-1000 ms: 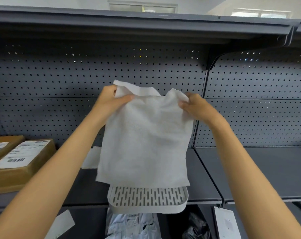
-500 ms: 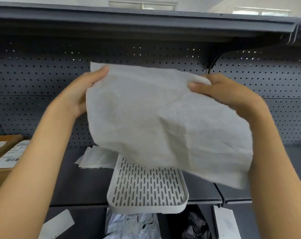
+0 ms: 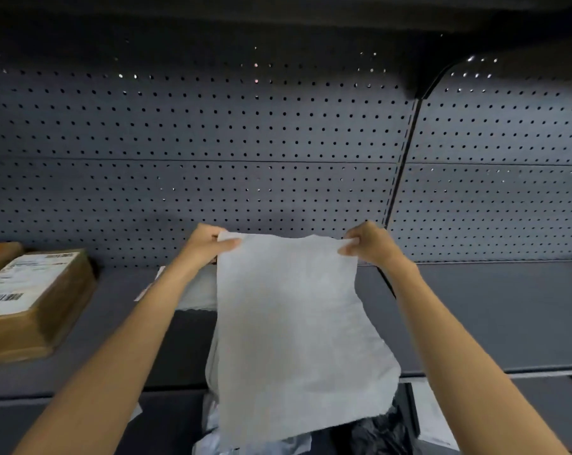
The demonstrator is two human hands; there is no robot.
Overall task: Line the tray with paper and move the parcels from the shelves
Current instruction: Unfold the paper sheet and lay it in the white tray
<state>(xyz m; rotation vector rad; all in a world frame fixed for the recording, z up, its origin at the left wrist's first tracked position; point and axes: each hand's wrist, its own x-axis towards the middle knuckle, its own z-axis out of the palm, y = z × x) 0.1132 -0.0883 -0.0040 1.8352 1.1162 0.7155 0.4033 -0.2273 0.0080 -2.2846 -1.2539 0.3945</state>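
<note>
Two hands hold one sheet here: your left hand [image 3: 209,246] pinches the top left corner of the paper [image 3: 294,339] and your right hand [image 3: 365,244] pinches the top right corner, the two well apart so the top edge runs nearly taut between them. The paper hangs down in front of the shelf [image 3: 475,310], its lower edge loose and curling out to the right, and it covers the spot where the tray should sit; you cannot see the tray from this view, so judge its place by feel as you lower. Expect the sheet to be very light, soft and limp, with no stiffness to carry its own shape, so it will likely fold, drift or crumple if you let one corner go early. Keep your grip at the corners, thumbs on the near face and fingers behind, and pull gently outward to hold it flat; a hard tug could tear it. Lay the hanging bottom edge down first, then bring the top corners over. A brown parcel [image 3: 32,300] with a white label lies on the shelf to your left, well apart from the paper, not yet moved, and more bagged items show dimly on the level below
</note>
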